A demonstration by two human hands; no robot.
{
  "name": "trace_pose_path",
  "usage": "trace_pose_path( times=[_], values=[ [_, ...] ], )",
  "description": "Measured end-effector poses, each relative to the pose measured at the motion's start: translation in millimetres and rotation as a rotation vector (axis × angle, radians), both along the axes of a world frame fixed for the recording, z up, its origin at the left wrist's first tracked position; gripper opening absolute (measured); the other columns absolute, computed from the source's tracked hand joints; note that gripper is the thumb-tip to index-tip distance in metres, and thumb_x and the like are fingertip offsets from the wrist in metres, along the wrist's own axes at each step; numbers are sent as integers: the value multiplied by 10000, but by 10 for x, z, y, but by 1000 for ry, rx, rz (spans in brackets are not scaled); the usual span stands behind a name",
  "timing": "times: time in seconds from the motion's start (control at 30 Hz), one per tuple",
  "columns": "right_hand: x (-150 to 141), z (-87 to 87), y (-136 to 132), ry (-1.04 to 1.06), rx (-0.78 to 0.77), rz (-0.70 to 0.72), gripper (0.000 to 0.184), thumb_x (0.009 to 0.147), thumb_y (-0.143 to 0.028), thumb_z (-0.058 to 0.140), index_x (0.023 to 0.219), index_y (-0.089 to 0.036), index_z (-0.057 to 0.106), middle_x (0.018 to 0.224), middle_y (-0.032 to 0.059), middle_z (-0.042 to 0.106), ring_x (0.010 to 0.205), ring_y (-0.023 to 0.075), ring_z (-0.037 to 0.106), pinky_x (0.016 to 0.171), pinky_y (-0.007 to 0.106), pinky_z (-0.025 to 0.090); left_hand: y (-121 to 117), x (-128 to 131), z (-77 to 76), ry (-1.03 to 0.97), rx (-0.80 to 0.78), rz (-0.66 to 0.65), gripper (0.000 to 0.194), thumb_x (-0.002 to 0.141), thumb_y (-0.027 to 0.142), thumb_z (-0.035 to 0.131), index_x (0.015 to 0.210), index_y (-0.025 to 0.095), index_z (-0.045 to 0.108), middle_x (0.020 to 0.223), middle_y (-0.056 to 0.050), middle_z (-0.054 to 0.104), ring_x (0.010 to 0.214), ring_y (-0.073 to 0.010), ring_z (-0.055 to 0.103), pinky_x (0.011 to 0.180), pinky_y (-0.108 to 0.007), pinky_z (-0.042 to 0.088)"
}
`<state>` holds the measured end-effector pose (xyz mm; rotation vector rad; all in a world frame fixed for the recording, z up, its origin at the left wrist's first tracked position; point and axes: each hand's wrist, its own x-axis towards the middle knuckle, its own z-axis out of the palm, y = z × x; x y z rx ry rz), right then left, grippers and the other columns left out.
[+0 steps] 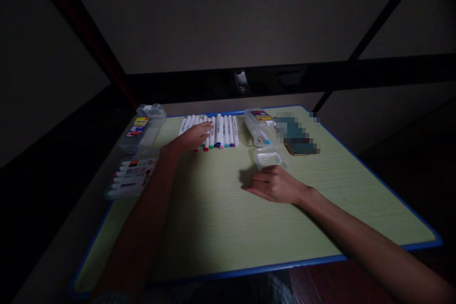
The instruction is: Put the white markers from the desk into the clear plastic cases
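Note:
A row of white markers (218, 128) with coloured ends lies side by side at the back of the table. My left hand (194, 137) reaches over the row's left part, its fingers stretched out and resting on the markers. Loosely curled, my right hand (276, 184) rests on the table with no object showing in it. Just beyond its knuckles lies a small clear plastic lid (270, 158). Behind that, a clear plastic case (254, 128) lies on its side with a blue-ended marker (264, 138) inside.
At the left stands another clear case (147, 130) with a yellow label. In front of it, a printed marker pack (133, 178) overhangs the blue table edge (101, 223). A phone-like dark object (302, 147), partly pixelated, lies at right. A wall (221, 23) rises behind the table.

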<state>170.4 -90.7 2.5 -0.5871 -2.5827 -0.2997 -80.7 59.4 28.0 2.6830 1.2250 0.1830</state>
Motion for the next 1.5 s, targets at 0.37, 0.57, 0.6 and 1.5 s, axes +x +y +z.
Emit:
trace_pose_path(
  times=[0.37, 0.57, 0.6, 1.5],
  values=[
    [5, 10, -2, 0, 9, -2, 345, 910, -245, 416, 620, -154, 579, 563, -10, 528, 469, 71, 436, 489, 269, 294, -65, -39, 136, 41, -17, 8, 309, 630, 224, 621, 929, 149, 628, 1011, -73, 537, 1009, -222, 495, 916, -330, 398],
    [2, 28, 0, -18, 17, -5, 371, 919, -252, 396, 614, -157, 584, 556, -12, 535, 461, 71, 434, 486, 272, 284, -112, 4, 100, 37, -37, -43, 399, 596, 165, 618, 992, 155, 574, 1107, -73, 496, 1102, -227, 438, 966, -325, 351],
    [3, 27, -1, -19, 16, -6, 366, 918, -252, 398, 618, -159, 587, 558, -11, 536, 461, 73, 437, 485, 273, 286, -107, 0, 96, 39, -46, -47, 424, 597, 157, 617, 1017, 146, 563, 1132, -79, 494, 1122, -226, 431, 979, -321, 339],
    [11, -4, 3, -17, -7, -9, 364, 918, -250, 397, 606, -150, 554, 566, -12, 526, 469, 63, 418, 491, 269, 260, -45, -95, 61, 25, -69, -38, 330, 573, 29, 548, 852, 165, 657, 940, -49, 535, 960, -186, 492, 879, -291, 407]
  ],
)
